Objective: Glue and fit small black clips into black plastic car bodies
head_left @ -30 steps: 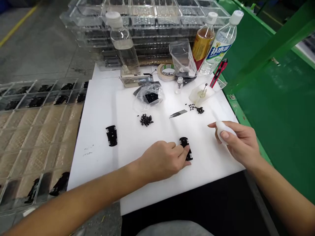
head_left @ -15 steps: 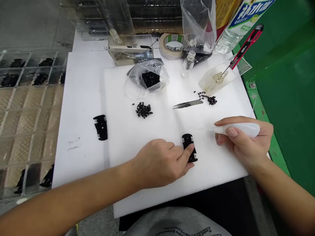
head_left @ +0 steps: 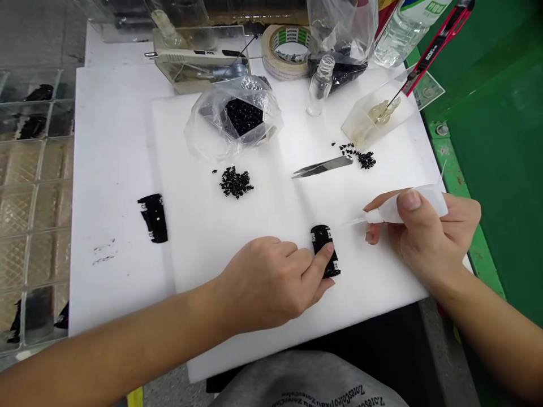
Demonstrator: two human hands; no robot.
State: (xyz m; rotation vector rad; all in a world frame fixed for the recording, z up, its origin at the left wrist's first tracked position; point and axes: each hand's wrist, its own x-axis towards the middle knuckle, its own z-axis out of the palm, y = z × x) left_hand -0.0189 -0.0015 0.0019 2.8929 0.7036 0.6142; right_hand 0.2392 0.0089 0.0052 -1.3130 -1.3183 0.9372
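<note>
My left hand [head_left: 275, 280] rests on the white foam sheet [head_left: 203, 243], its index finger pressing a small black car-body-shaped part [head_left: 321, 234] and its thumb at the part's lower edge. The other fingers are curled in. To the right, my right hand [head_left: 436, 237] grips a white squeeze bottle [head_left: 426, 204] with a thin clear nozzle, which points left just above and to the right of the part, apart from it. A similar black part [head_left: 155, 219] lies on the left. Steel tweezers [head_left: 324, 167] lie behind, between two heaps of tiny black pieces [head_left: 236, 182].
At the back are an opened plastic bag [head_left: 244, 117] of black pieces, a tape roll [head_left: 286, 53], a small glass bottle [head_left: 320, 85] and a clear box [head_left: 377, 116] with a red-handled cutter [head_left: 436, 48]. Compartment trays [head_left: 34, 164] stand left; a green surface [head_left: 500, 152] borders the right.
My right hand has tilted the squeeze bottle, its nozzle now sloping lower toward the part. The left hand keeps its finger on the part. The camera view has shifted slightly.
</note>
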